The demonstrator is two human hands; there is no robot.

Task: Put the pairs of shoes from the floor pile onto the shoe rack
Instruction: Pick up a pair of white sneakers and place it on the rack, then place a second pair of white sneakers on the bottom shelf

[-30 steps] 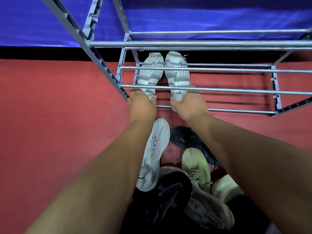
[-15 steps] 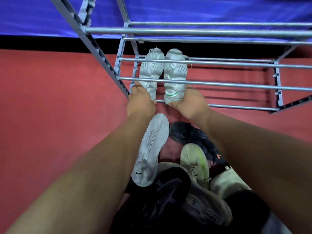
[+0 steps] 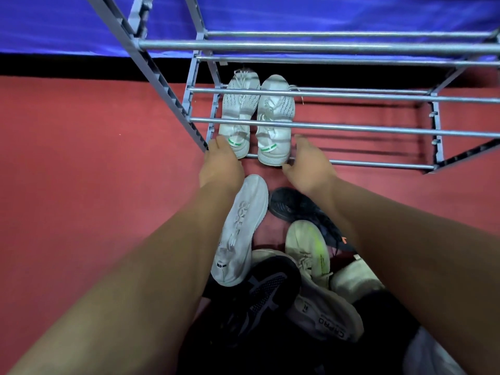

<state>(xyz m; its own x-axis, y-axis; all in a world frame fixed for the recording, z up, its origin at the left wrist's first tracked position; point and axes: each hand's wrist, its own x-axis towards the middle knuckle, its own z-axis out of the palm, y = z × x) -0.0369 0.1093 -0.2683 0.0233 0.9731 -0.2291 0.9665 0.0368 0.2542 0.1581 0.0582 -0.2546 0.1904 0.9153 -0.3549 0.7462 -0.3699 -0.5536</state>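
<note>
White sneakers (image 3: 255, 117) side by side, toes away, on rack (image 3: 324, 125).

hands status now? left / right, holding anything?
Left hand: resting at the heel of the left white shoe on the rack; grip cannot be told.
Right hand: open, empty, beside the right white shoe.

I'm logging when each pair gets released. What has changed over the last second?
Both hands have let go: the left hand and right hand have drawn back off the heels of the white shoes, which now sit side by side on the rack's bottom shelf. The floor pile is unchanged.
</note>
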